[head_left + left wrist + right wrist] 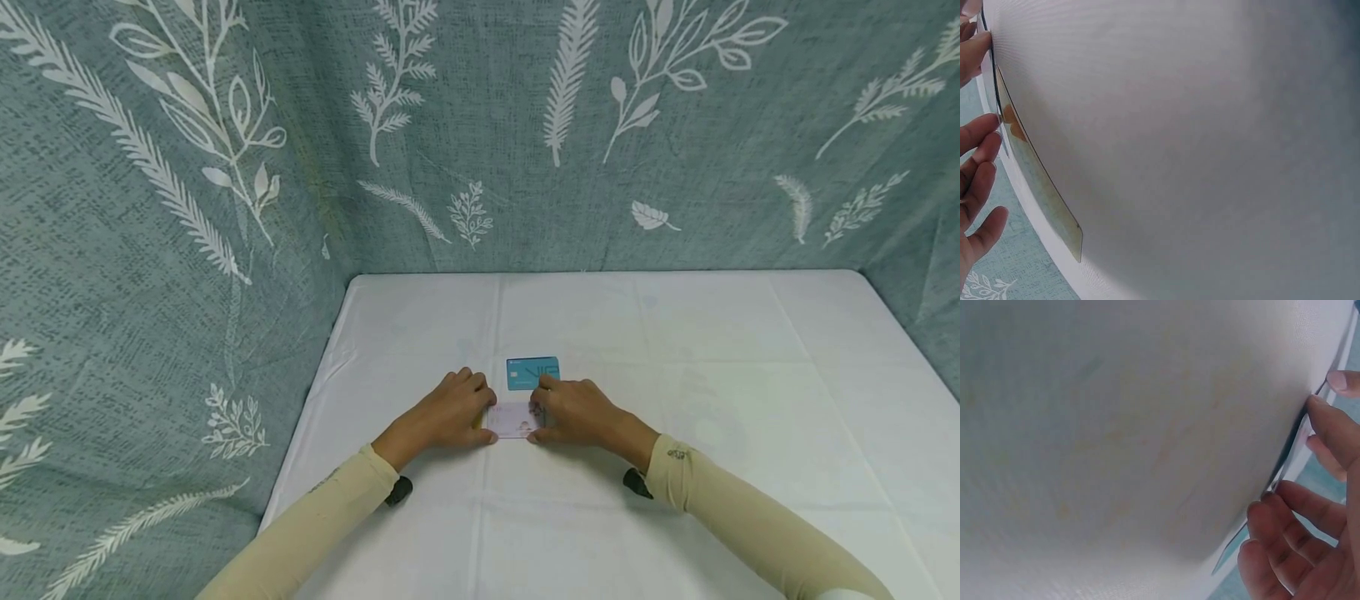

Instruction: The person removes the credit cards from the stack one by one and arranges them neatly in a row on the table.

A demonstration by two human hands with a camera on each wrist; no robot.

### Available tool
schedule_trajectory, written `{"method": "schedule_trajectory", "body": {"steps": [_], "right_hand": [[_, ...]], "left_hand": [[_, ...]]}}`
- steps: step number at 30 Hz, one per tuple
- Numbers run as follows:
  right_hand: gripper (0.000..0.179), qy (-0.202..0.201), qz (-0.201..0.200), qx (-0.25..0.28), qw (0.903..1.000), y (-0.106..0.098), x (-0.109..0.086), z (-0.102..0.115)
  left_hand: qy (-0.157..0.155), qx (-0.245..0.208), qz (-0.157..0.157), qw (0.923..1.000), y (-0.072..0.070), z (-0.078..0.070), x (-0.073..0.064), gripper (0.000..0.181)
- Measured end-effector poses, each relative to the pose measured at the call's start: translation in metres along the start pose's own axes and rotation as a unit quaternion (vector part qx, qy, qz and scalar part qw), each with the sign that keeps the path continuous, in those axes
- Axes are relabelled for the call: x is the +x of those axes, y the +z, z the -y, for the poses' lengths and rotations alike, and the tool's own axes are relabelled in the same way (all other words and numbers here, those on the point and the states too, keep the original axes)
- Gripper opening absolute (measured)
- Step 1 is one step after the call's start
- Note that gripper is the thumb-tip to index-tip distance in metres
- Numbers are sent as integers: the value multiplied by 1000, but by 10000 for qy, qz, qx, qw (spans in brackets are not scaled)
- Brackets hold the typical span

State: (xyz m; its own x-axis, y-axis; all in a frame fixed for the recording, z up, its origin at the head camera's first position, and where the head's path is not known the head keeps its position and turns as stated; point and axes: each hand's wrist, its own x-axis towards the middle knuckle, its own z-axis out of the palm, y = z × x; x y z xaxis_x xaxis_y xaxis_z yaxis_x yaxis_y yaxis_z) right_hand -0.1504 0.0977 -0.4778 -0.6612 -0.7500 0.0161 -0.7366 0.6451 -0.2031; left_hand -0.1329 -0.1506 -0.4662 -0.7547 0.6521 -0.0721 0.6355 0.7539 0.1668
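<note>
- A pale pinkish card [512, 422] is near the middle of a white-covered desk [675, 342], between a person's two hands; whether it touches the surface is unclear.
- The left hand [452, 412] has its grip clamped on the card's left end, the right hand [581, 415] on its right end.
- A blue card [531, 372] lies flat just beyond, the right hand overlapping its near corner.
- A yellow sliver [478, 420] shows beside the left hand, mostly hidden.
- Handling the pale card appears underway, not finished: neither grip has let go. Letting go remains; overall progress cannot be judged.
</note>
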Motion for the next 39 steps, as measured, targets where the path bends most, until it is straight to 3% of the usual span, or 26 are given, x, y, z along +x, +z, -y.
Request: {"method": "schedule_trajectory", "body": {"steps": [26,39], "right_hand": [[52,-11,-39,107,9999,-1,-1,-1],[45,-46,-104,188,9998,-2,1,-2]], "left_hand": [[-24,-122,82,9999,-2,-2,1,51],[-90,-252,-8,9996,-5,-2,3,41]]}}
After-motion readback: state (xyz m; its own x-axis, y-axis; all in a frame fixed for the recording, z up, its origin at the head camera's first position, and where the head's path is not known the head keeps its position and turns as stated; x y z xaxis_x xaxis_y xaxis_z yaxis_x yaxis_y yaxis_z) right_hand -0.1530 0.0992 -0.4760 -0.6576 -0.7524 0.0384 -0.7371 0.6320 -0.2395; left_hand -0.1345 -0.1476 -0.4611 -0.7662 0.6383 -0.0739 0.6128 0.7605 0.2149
